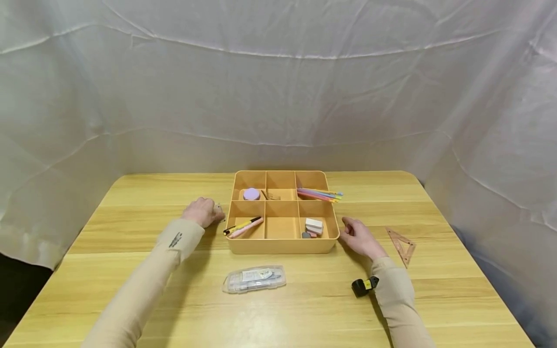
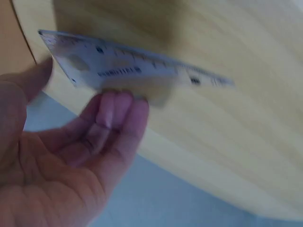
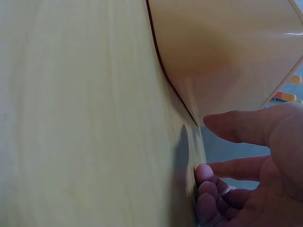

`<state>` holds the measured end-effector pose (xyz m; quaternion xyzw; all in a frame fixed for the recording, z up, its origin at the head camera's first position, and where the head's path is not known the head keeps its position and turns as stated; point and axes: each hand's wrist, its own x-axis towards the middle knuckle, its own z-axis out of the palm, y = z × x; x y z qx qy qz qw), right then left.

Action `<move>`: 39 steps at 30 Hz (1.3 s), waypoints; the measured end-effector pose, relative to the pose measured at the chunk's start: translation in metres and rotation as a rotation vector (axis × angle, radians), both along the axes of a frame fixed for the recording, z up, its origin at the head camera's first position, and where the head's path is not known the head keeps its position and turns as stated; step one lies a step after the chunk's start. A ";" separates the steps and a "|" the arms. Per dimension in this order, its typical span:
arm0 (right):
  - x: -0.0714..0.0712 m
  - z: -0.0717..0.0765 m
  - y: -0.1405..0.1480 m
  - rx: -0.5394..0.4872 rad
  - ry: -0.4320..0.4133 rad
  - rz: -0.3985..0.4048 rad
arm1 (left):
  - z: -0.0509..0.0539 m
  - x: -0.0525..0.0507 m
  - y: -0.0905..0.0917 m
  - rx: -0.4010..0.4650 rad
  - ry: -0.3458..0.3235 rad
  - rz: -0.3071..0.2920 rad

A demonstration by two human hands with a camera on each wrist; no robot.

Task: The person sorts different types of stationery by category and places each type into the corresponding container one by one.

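A clear set square (image 2: 118, 64) with ruler marks lies by my left hand (image 1: 201, 211), left of the tan divided tray (image 1: 280, 246). In the left wrist view, the thumb is close to its short edge and the bent fingers (image 2: 135, 116) are by its lower edge. No pinch on it shows, and contact is unclear. My right hand (image 1: 359, 238) rests on the table beside the tray's right wall, loosely curled and holding nothing. A pink set square (image 1: 402, 246) lies to the right of it.
Pens (image 1: 243, 227), a purple round item (image 1: 251, 194), colored pencils (image 1: 319, 194) and white erasers (image 1: 314, 225) sit in tray compartments. The pencils stick out over the right rim. A clear plastic case (image 1: 254, 279) lies in front of the tray. Pale cloth (image 1: 278, 96) hangs behind the table.
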<state>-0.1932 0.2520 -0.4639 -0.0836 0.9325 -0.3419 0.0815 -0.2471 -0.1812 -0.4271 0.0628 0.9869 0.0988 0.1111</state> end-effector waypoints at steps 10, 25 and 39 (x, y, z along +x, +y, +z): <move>-0.001 0.001 0.000 0.005 0.012 0.004 | 0.001 0.003 0.009 0.085 -0.011 0.118; 0.000 0.002 0.000 0.014 0.014 0.002 | -0.007 0.006 -0.006 0.230 0.037 0.152; -0.001 0.002 0.001 0.004 0.027 0.018 | 0.022 0.004 -0.026 0.354 0.120 0.129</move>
